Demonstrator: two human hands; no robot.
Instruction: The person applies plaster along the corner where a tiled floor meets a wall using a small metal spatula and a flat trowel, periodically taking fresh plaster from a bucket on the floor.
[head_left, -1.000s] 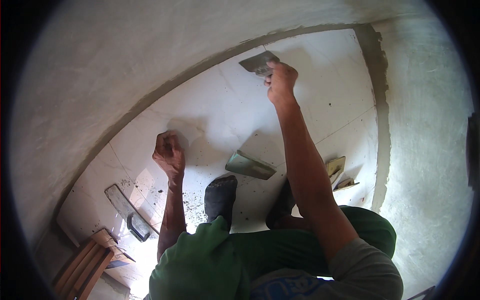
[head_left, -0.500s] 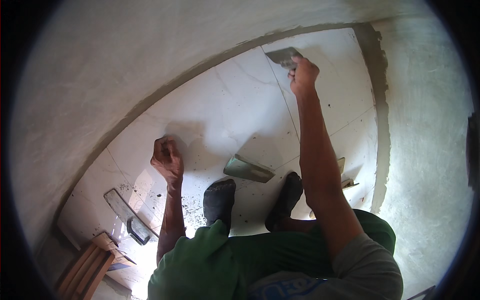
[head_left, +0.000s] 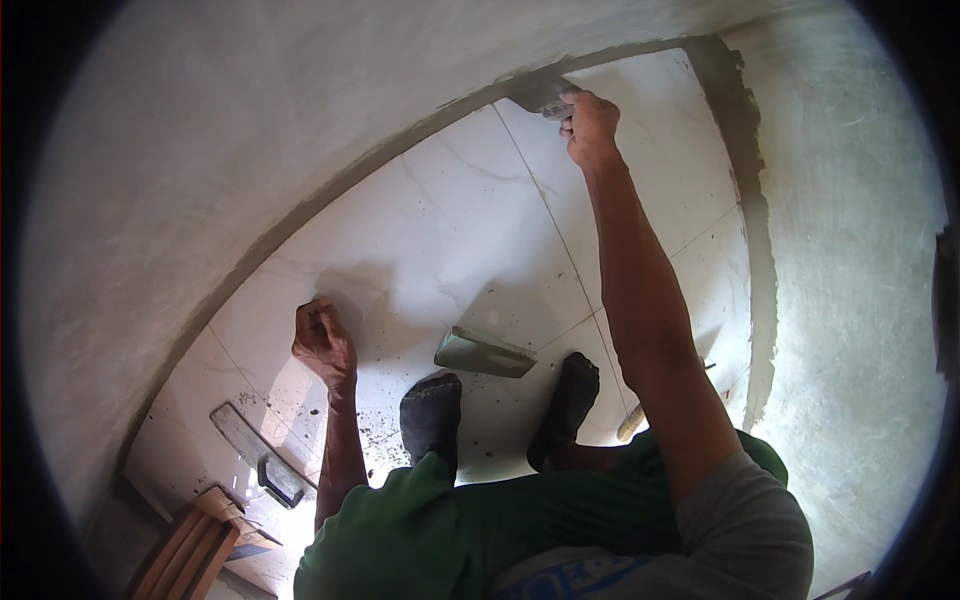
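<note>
My right hand (head_left: 592,125) is stretched far forward, closed on a flat grey scraper (head_left: 543,97). The scraper's wide blade lies against the grey mortar strip (head_left: 480,98) where the far wall meets the white tile floor (head_left: 440,210). My left hand (head_left: 325,343) is curled into a fist over the tiles at left. Whatever may be inside its fingers is hidden. Between the hands, in front of my feet, rests a greenish wedge-shaped piece (head_left: 485,353).
A long float with a handle (head_left: 258,455) lies at left. Brown slats in torn cardboard (head_left: 185,550) stand at lower left. Dark crumbs dot the tiles around my dark-socked feet (head_left: 431,420). A pale stick-like handle (head_left: 630,424) shows beside my right knee. Grey walls (head_left: 850,300) enclose the floor.
My right hand has moved the scraper forward and slightly left, from the tile onto the mortar strip. My left fist sits slightly lower in view, and the whole view has shifted a little.
</note>
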